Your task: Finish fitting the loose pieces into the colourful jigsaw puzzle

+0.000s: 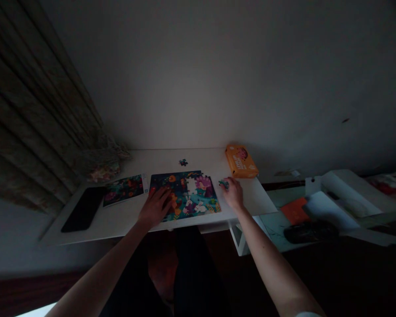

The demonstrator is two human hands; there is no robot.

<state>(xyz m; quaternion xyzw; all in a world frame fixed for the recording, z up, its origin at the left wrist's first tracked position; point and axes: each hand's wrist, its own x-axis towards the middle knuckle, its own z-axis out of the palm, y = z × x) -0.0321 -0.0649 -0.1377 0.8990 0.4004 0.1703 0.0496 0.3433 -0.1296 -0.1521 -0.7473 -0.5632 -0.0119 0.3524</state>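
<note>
Head view shows our right hand's fingers (227, 182) curled loosely around a small teal puzzle piece (223, 183), which rests on the counter (119, 220) just off the right edge of the jigsaw puzzle (193, 196). How tightly they pinch it we cannot tell in this dim light, nor which way the piece points. Our right hand (233, 193) lies between the puzzle and the orange box (240, 161), which sits near the wall with its long axis running away from us and slightly left.

Our left hand (155, 206) lies flat and spread on the puzzle's left part, fingers open, pressing down and holding nothing. The puzzle is a wide rectangle, long axis running left to right along the counter, with a pale unfilled gap near its upper middle.

Just left of the puzzle lies the printed reference picture (124, 188), and further left a dark phone (84, 209). A single loose piece (183, 162) lies apart, behind the puzzle. Curtains (36, 132) hang at far left; a lower table (284, 220) with papers stands to the right.
</note>
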